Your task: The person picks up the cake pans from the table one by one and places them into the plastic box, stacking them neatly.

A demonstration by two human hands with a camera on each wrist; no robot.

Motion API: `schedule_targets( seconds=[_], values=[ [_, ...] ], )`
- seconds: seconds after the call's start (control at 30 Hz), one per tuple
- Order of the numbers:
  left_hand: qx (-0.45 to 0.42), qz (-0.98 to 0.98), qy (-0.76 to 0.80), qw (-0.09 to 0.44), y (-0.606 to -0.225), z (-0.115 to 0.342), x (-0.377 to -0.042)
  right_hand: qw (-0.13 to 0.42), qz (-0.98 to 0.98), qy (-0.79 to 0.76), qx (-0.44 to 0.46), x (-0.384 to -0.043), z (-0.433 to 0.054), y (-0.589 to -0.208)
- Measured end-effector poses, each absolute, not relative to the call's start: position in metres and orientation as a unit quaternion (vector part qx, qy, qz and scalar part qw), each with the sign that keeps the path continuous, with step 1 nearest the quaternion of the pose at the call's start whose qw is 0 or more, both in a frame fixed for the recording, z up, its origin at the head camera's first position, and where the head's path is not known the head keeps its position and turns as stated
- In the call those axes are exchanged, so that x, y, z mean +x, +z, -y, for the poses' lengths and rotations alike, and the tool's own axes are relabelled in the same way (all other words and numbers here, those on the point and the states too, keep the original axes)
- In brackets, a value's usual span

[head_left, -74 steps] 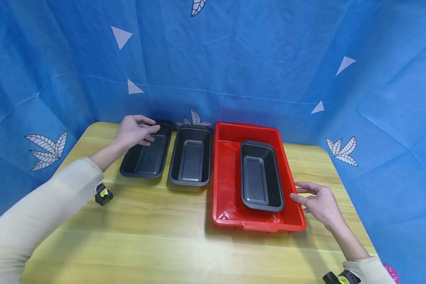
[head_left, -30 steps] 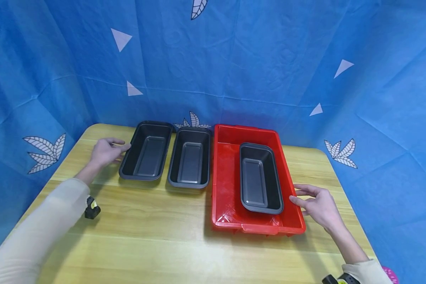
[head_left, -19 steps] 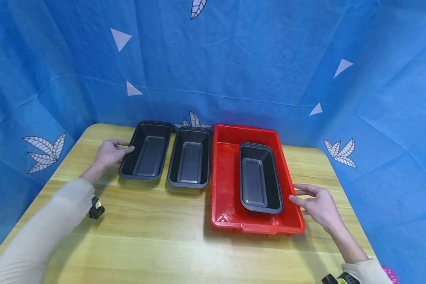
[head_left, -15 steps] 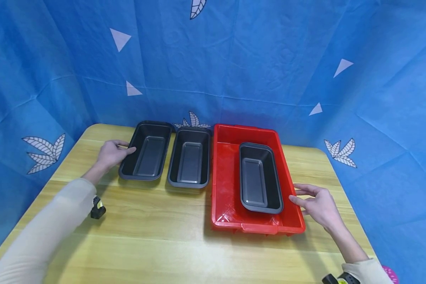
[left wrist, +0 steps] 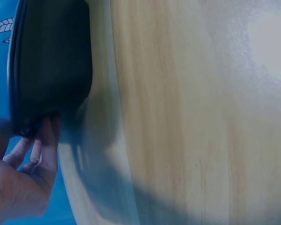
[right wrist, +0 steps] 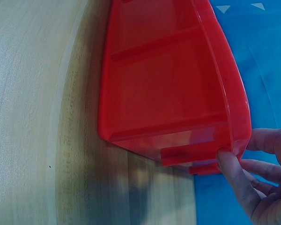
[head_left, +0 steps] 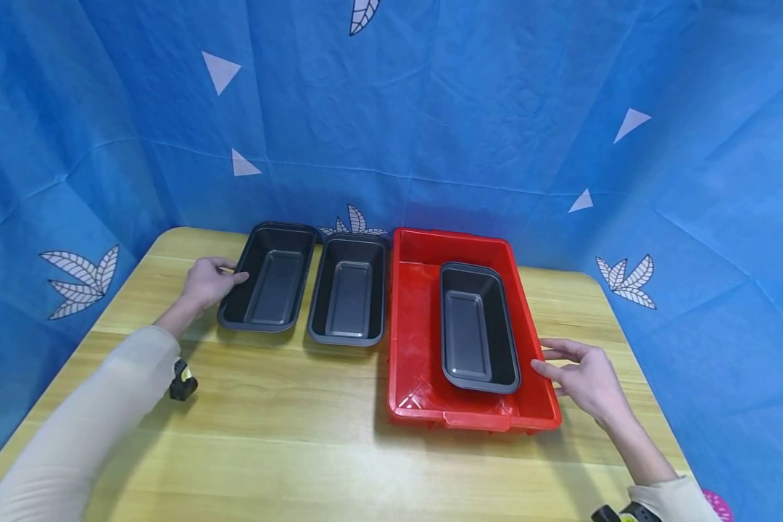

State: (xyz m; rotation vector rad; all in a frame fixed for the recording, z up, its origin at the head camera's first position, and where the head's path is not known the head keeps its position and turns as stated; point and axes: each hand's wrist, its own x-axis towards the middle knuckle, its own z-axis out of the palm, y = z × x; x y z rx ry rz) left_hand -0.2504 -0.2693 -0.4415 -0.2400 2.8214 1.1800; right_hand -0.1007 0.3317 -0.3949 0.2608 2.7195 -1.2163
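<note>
Three dark loaf pans show in the head view. The leftmost loaf pan (head_left: 277,286) has my left hand (head_left: 209,283) at its left edge, thumb over the rim. In the left wrist view, fingers (left wrist: 48,145) reach under that rim, so the hand pinches it. Beside it stands the middle loaf pan (head_left: 350,297), untouched. A red plastic bin (head_left: 416,370) holds the third loaf pan (head_left: 468,337). My right hand (head_left: 590,378) grips the bin's right wall, with the thumb (right wrist: 232,171) against the bin in the right wrist view.
Everything stands on a light wooden table (head_left: 287,435). A blue patterned cloth (head_left: 391,116) hangs behind and at both sides. Small black devices are strapped at both wrists, such as the left wrist device (head_left: 183,380).
My left hand has come from above the leftmost loaf pan to its left side, then slid right until its thumb lies over the rim. The right hand and the pans stay put.
</note>
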Motion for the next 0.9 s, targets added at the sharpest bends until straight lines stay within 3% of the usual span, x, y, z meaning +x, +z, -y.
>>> schedule_targets(
  seconds=[0.9],
  values=[
    [-0.096, -0.894, 0.434, 0.059, -0.432, 0.277, -0.240, 0.080, -0.905, -0.410, 0.082, -0.099, -0.332, -0.391]
  ],
)
